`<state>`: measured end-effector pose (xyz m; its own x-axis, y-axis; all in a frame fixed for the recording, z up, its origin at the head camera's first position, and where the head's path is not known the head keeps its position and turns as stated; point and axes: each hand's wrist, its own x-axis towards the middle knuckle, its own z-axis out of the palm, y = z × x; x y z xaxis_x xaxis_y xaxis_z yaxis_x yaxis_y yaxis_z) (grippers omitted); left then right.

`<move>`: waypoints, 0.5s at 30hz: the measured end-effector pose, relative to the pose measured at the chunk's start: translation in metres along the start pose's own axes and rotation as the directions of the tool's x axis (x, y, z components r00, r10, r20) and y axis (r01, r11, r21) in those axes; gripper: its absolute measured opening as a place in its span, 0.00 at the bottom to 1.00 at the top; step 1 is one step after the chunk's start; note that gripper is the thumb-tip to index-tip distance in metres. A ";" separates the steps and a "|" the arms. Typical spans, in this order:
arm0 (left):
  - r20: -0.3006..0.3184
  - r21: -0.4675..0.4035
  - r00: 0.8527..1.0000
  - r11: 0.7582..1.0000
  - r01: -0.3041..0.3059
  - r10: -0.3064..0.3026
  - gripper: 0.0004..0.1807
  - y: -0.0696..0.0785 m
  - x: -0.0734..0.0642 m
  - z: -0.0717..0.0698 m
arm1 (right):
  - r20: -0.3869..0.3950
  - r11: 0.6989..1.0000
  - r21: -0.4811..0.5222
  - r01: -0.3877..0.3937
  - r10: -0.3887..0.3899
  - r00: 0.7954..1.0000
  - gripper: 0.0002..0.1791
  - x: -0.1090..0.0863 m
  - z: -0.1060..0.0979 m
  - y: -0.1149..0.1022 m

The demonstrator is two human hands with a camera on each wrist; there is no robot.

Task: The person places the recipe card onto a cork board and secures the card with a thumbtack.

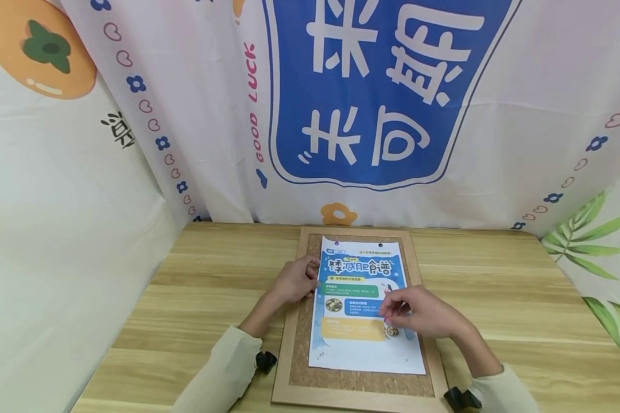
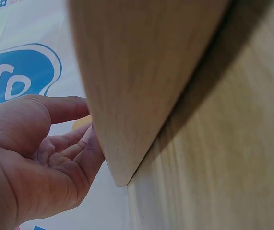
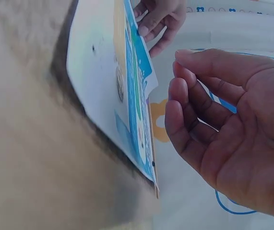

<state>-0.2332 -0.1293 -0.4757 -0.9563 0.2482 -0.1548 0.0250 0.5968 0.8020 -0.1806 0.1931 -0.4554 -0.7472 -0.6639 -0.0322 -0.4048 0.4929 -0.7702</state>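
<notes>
A printed paper poster [image 1: 364, 353] with blue, green and yellow panels lies on a wood-framed cork board [image 1: 361, 381]. Two small pins, one purple [image 1: 336, 243] and one dark [image 1: 380, 245], sit along its top edge. My left hand [image 1: 295, 280] rests at the poster's left edge, fingers loosely bent; the frame hides its fingertips in the left wrist view. Over the right side of the poster, my right hand [image 1: 422, 311] pinches a small pink pin [image 1: 385, 319] between thumb and index finger. In the right wrist view those fingertips meet above the paper, whose lower corner lifts slightly.
The board lies on a wood-grain table [image 1: 201, 321] that extends to both sides. Behind it hangs a printed white curtain [image 1: 227, 143] with a large blue panel. A black wrist strap [image 1: 266, 361] shows on the left sleeve, another [image 1: 461, 399] on the right.
</notes>
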 end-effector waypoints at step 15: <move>-0.002 -0.001 1.000 1.000 0.002 -0.002 0.25 0.000 0.001 0.000 | 0.053 0.998 0.055 0.008 -0.011 0.999 0.03 0.015 0.021 -0.018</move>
<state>-0.2338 -0.1290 -0.4763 -0.9568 0.2456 -0.1554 0.0228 0.5963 0.8024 -0.1736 0.1626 -0.4556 -0.7138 -0.6980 -0.0578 -0.3807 0.4559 -0.8045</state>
